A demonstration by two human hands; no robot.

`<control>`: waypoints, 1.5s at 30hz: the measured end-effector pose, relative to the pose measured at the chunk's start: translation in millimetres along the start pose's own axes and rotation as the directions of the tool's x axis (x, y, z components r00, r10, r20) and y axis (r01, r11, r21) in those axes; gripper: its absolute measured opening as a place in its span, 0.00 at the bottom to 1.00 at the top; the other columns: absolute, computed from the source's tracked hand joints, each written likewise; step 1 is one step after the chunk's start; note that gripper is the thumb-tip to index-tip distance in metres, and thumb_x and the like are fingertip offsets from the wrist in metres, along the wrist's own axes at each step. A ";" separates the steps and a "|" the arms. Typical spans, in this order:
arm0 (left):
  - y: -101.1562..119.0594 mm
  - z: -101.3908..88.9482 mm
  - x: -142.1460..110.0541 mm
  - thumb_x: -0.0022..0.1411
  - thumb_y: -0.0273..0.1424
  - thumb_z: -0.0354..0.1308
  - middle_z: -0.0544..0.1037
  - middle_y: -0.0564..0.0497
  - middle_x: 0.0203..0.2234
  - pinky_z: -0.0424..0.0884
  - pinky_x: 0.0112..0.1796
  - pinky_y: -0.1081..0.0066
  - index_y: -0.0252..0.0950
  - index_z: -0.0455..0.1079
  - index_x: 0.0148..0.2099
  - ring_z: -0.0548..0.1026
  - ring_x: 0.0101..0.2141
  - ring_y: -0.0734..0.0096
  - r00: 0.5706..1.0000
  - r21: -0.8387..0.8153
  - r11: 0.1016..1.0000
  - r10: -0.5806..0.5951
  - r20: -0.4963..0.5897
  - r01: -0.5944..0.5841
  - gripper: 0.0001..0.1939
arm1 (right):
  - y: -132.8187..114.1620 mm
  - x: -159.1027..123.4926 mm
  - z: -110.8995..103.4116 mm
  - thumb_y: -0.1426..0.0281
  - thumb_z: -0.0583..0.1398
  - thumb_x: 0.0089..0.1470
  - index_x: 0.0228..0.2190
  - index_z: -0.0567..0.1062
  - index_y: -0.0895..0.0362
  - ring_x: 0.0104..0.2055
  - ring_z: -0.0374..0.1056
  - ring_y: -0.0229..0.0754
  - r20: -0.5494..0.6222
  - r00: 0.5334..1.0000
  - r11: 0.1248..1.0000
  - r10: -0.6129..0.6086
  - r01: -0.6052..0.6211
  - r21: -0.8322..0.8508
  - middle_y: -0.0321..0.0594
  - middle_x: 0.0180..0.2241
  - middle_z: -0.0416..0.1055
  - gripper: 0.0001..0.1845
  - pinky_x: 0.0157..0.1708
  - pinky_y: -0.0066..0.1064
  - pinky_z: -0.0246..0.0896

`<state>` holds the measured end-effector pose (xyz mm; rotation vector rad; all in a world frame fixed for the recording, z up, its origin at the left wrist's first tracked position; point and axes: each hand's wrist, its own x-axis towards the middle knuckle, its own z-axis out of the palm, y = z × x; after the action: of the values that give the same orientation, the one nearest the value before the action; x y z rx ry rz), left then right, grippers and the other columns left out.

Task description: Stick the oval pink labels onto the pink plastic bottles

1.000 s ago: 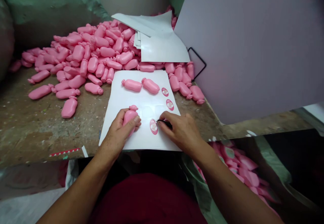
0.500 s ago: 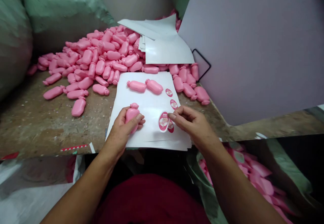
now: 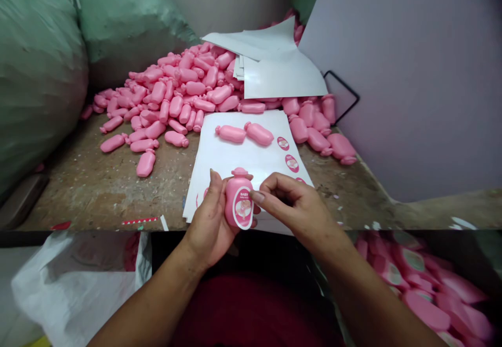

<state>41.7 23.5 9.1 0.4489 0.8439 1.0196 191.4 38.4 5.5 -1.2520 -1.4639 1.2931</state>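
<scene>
In the head view, a pink plastic bottle (image 3: 237,203) bearing an oval label (image 3: 242,209) is gripped upright in the left hand (image 3: 212,222), its fingers closed behind it, above a stack of white label sheets (image 3: 251,151). The label is touched by the fingertips (image 3: 257,196) of the right hand (image 3: 295,210), which are curled closed. Further oval labels (image 3: 292,163) are stuck on the top sheet, and loose pink bottles (image 3: 176,96) are heaped on a worn workbench (image 3: 98,193) beyond.

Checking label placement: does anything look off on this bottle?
The oval label sits toward the right edge of the pink bottle in the left hand, not centred, though the bottle's turn may partly explain it.
</scene>
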 end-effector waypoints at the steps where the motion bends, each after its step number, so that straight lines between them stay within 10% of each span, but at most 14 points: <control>1: 0.1 -0.3 -0.3 0.62 0.59 0.50 0.78 0.46 0.36 0.74 0.32 0.69 0.36 0.72 0.48 0.78 0.36 0.63 1.000 0.007 1.000 0.002 0.004 -0.002 0.32 | 0.1 0.2 0.1 0.59 0.65 0.52 0.22 0.68 0.54 0.26 0.63 0.36 0.005 1.000 1.000 0.002 -0.002 0.007 0.32 0.22 0.68 0.16 0.27 0.29 0.57; 29: 1.9 -1.0 -1.3 0.67 0.54 0.47 0.72 0.50 0.31 0.72 0.27 0.75 0.34 0.73 0.46 0.74 0.30 0.72 1.000 -0.062 0.998 0.002 0.014 -0.001 0.28 | 1.7 3.7 0.7 0.56 0.66 0.52 0.23 0.68 0.54 0.26 0.66 0.37 0.025 0.999 0.999 0.027 -0.028 0.041 0.32 0.22 0.72 0.18 0.29 0.30 0.58; 34: 0.8 -3.3 -3.1 0.64 0.36 0.61 0.73 0.51 0.37 0.73 0.29 0.76 0.38 0.73 0.49 0.74 0.34 0.74 1.000 -0.024 1.000 0.009 0.027 -0.009 0.13 | 1.6 1.7 0.2 0.59 0.62 0.55 0.23 0.69 0.54 0.24 0.62 0.37 -0.042 0.997 0.984 -0.072 0.064 -0.165 0.32 0.21 0.69 0.15 0.26 0.30 0.54; 39: 4.4 -5.2 -6.2 0.57 0.24 0.65 0.73 0.52 0.40 0.73 0.32 0.76 0.38 0.71 0.51 0.74 0.36 0.75 0.998 0.015 0.999 -0.047 0.041 0.047 0.19 | 8.2 4.8 -6.9 0.60 0.62 0.56 0.25 0.71 0.54 0.24 0.60 0.37 -0.198 0.943 0.866 -0.268 0.146 -0.477 0.33 0.21 0.68 0.13 0.29 0.32 0.52; 45: 5.7 -10.8 -8.4 0.47 0.12 0.65 0.74 0.55 0.40 0.72 0.36 0.77 0.44 0.64 0.57 0.75 0.38 0.77 0.990 0.008 0.994 -0.105 0.095 0.105 0.37 | 7.9 7.5 -1.6 0.60 0.66 0.50 0.29 0.68 0.52 0.27 0.62 0.38 -0.085 0.989 0.990 -0.121 0.115 -0.080 0.30 0.24 0.65 0.13 0.29 0.30 0.56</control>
<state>27.8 18.3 9.7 0.4476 0.7754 0.8930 192.8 45.9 -2.4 -1.2364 -1.5110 1.0988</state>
